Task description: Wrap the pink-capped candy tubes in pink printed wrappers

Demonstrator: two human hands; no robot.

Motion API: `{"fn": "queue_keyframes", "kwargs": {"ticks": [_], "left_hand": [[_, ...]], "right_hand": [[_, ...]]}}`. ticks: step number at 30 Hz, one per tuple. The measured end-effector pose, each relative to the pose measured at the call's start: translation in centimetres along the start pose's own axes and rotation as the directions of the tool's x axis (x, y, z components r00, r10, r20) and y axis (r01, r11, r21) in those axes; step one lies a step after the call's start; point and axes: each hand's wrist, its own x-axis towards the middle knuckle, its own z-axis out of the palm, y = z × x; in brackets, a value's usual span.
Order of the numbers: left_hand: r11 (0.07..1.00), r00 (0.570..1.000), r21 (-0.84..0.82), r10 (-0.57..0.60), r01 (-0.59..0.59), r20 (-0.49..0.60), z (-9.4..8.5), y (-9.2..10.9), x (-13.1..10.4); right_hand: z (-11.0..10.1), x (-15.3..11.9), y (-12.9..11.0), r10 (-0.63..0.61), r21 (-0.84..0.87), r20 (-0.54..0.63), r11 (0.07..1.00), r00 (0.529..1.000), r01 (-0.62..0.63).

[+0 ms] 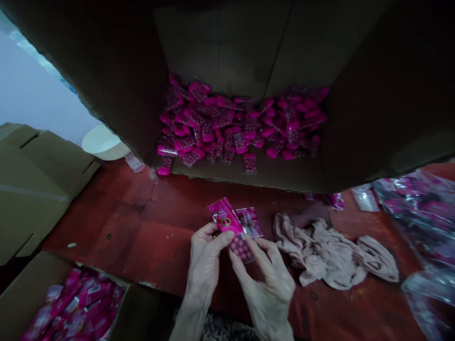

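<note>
Above the red table, both hands meet at one pink item. My left hand point(208, 251) is closed, thumb on top, on a printed pink packet point(224, 215) with a small yellow ring mark. Thumb and fingers of my right hand point(265, 272) pinch a small clear container of pink balls point(241, 248) just below the packet. Whether packet and container are joined, I cannot tell. A second printed pink packet point(250, 220) lies just beyond my right fingertips.
A large open cardboard box point(227, 176) holds many pink-capped containers point(213, 118). To the right are a crumpled cloth point(334, 255) and a clear bag of pink items point(423, 213). At lower left, another box point(31, 279) holds pink packages. A white round tub point(104, 143) stands at left.
</note>
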Motion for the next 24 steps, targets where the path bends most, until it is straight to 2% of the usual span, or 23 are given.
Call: {"fn": "queue_keyframes", "kwargs": {"ticks": [2,3,4,6,7,8,9,10,14,16,18,21,22,23,24], "left_hand": [[0.999,0.999,-0.034,-0.031,0.032,0.017,0.0,-0.1,-0.2],[0.997,0.998,-0.06,-0.055,0.056,0.022,0.0,-0.2,-0.3],[0.993,0.997,-0.086,-0.079,0.08,0.018,0.0,-0.2,-0.3],[0.988,0.994,-0.108,-0.113,0.112,0.001,0.1,-0.2,-0.5],[0.989,0.994,-0.097,-0.113,0.112,-0.006,0.2,-0.2,-0.6],[0.992,0.995,-0.078,-0.104,0.103,-0.007,0.3,-0.3,-0.7],[0.994,0.996,-0.059,-0.089,0.089,-0.001,0.4,-0.3,-0.9],[0.996,0.997,-0.044,-0.076,0.076,0.008,0.5,-0.4,-1.0],[0.998,0.998,-0.03,-0.064,0.064,-0.012,0.7,-0.8,-1.5],[0.997,0.997,-0.026,-0.076,0.075,-0.02,0.6,-0.9,-1.6],[0.997,0.997,-0.043,-0.067,0.065,-0.031,0.4,-0.6,-1.5],[0.998,0.999,-0.05,-0.029,0.027,-0.041,0.1,-0.1,-1.4],[0.999,0.999,-0.036,-0.015,0.014,-0.043,0.0,0.1,-1.4],[1.0,0.999,-0.011,-0.001,0.0,-0.049,-0.1,0.2,-1.4],[1.0,0.998,0.022,0.014,-0.013,-0.06,-0.2,0.2,-1.4]], "right_hand": [[0.0,0.0,0.0,0.136,0.129,0.043,0.982,0.99,-0.141],[0.1,0.0,0.0,0.238,0.22,0.088,0.942,0.967,-0.252],[0.1,0.0,0.0,0.346,0.312,0.148,0.872,0.926,-0.376],[0.2,0.0,-0.1,0.522,0.451,0.276,0.671,0.807,-0.588],[0.3,0.0,-0.1,0.576,0.486,0.32,0.582,0.752,-0.652],[0.4,-0.1,-0.2,0.607,0.503,0.34,0.528,0.718,-0.685],[0.4,-0.2,-0.3,0.617,0.505,0.338,0.518,0.71,-0.691],[0.4,-0.4,-0.4,0.608,0.497,0.313,0.55,0.73,-0.671],[0.4,-1.0,-0.7,0.439,0.387,0.127,0.804,0.89,-0.452],[0.3,-1.0,-0.6,0.413,0.367,0.117,0.827,0.903,-0.426],[0.3,-0.7,-0.3,0.495,0.418,0.219,0.731,0.841,-0.539],[0.3,-0.1,-0.1,0.596,0.524,0.433,0.444,0.677,-0.727],[0.4,-0.1,-0.1,0.601,0.547,0.474,0.371,0.643,-0.75],[0.5,0.0,-0.2,0.6,0.561,0.494,0.334,0.629,-0.758],[0.6,-0.1,-0.3,0.6,0.562,0.492,0.334,0.631,-0.757]]}}
